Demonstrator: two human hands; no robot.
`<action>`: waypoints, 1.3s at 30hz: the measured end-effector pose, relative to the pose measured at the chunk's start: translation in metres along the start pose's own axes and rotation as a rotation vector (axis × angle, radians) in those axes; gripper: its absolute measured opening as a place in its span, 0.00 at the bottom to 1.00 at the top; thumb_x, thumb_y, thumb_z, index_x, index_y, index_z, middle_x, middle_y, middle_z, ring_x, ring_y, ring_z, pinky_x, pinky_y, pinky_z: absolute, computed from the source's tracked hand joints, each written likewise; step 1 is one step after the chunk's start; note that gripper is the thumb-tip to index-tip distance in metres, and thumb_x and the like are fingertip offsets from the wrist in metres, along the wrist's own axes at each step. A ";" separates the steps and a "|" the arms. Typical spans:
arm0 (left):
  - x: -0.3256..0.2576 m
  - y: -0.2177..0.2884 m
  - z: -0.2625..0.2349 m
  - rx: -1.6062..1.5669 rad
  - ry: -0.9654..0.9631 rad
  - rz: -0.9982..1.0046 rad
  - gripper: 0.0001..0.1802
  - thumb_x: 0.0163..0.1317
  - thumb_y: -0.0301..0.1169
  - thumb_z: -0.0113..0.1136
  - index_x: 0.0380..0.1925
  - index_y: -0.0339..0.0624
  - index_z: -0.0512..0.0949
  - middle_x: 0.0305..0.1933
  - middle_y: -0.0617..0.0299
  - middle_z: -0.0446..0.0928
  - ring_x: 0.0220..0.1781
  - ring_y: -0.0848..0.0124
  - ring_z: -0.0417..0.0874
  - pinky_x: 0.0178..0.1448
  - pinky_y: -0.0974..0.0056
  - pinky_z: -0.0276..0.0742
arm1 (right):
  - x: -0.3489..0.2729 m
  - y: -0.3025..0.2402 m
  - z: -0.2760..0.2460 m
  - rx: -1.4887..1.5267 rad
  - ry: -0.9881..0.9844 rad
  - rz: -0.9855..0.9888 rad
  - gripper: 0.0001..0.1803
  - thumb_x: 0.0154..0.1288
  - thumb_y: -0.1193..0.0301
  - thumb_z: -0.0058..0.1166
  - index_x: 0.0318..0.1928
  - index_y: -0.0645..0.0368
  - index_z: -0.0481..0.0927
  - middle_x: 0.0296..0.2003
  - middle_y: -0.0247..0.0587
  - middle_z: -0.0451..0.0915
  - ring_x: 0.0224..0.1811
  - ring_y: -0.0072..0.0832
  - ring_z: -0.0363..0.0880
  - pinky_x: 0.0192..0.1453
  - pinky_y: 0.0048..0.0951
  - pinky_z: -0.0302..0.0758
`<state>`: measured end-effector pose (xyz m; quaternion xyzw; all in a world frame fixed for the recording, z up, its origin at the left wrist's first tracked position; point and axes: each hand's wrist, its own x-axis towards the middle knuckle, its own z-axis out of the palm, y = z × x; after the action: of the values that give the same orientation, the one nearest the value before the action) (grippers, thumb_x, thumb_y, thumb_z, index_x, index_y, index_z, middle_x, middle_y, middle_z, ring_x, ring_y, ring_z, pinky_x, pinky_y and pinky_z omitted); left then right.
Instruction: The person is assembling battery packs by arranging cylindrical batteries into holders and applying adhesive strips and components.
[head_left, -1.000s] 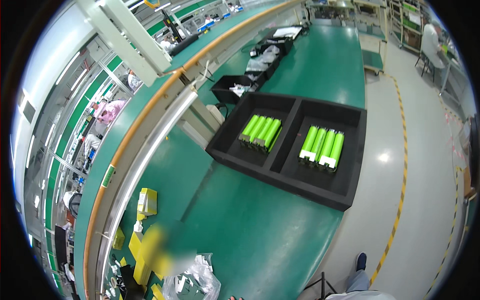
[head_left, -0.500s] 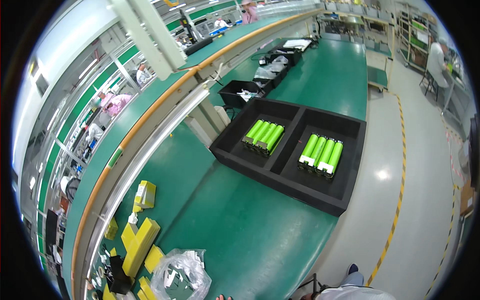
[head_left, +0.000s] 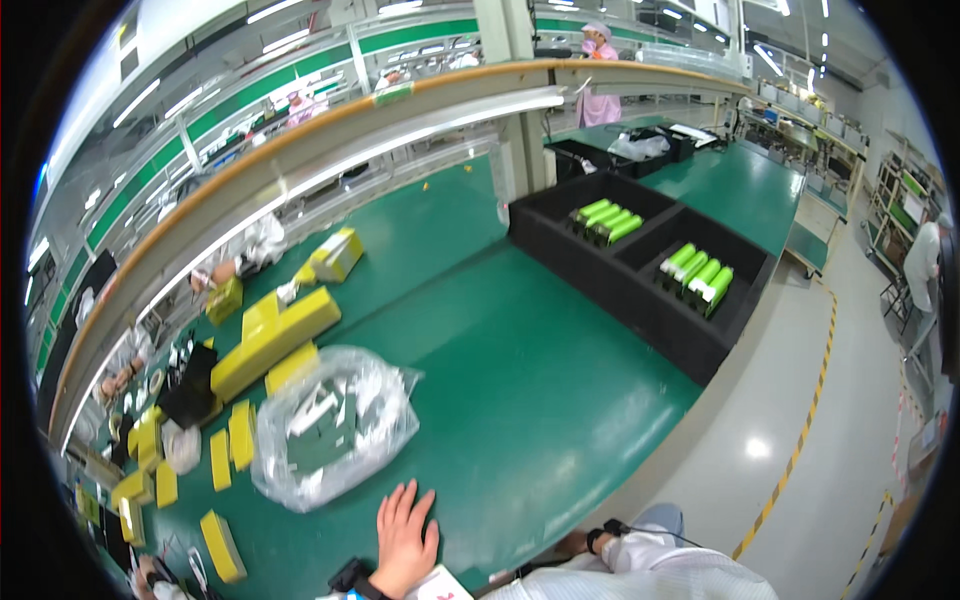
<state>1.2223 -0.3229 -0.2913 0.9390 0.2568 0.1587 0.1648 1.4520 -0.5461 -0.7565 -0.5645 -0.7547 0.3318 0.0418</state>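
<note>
My left hand [head_left: 405, 530] rests palm down on the green table [head_left: 480, 440], fingers stretched out and holding nothing. Just beyond its fingertips lies a clear plastic bag [head_left: 385, 440] with white scraps inside. My right hand [head_left: 573, 545] is low by the table's front edge, dark and partly hidden, so its fingers cannot be made out. Farther off on the right stands a black two-compartment foam tray [head_left: 610, 283]. One green battery pack [head_left: 608, 222] sits in its left compartment and another green battery pack [head_left: 697, 278] in its right one.
Yellow blocks [head_left: 275, 340] and several yellow pieces [head_left: 222, 547] lie on the left. Near them is a black box [head_left: 188, 385]. Black bins [head_left: 590, 157] stand behind the tray. A rail [head_left: 400, 108] runs along the back; people work beyond it and across the aisle.
My view has swung left and down, so the tray appears farther right and higher. My left hand, barely showing at the lower edge before, is now fully in sight on the table.
</note>
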 end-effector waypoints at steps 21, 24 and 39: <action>-0.027 -0.018 0.031 0.044 0.218 0.126 0.27 0.60 0.40 0.54 0.59 0.44 0.70 0.67 0.40 0.60 0.71 0.45 0.57 0.70 0.32 0.46 | -0.233 -0.276 -0.433 0.324 1.272 0.307 0.14 0.70 0.73 0.48 0.54 0.61 0.75 0.50 0.36 0.78 0.56 0.25 0.73 0.62 0.27 0.66; -0.021 -0.011 0.026 0.075 0.157 0.141 0.26 0.60 0.42 0.54 0.57 0.43 0.71 0.65 0.40 0.62 0.69 0.45 0.59 0.69 0.31 0.47 | -0.203 -0.302 -0.491 0.041 1.205 0.166 0.20 0.69 0.75 0.45 0.61 0.60 0.70 0.60 0.40 0.70 0.63 0.29 0.68 0.67 0.29 0.62; 0.010 -0.027 -0.063 -0.045 0.593 0.263 0.23 0.52 0.28 0.58 0.51 0.41 0.73 0.57 0.52 0.71 0.62 0.53 0.69 0.67 0.47 0.60 | 0.047 -0.328 -0.564 -0.360 0.602 -0.299 0.28 0.59 0.71 0.60 0.61 0.54 0.71 0.63 0.53 0.66 0.65 0.51 0.65 0.67 0.43 0.65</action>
<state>1.1952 -0.2811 -0.2433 0.8730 0.1666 0.4510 0.0815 1.4115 -0.2956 -0.1541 -0.5188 -0.8288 0.0034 0.2094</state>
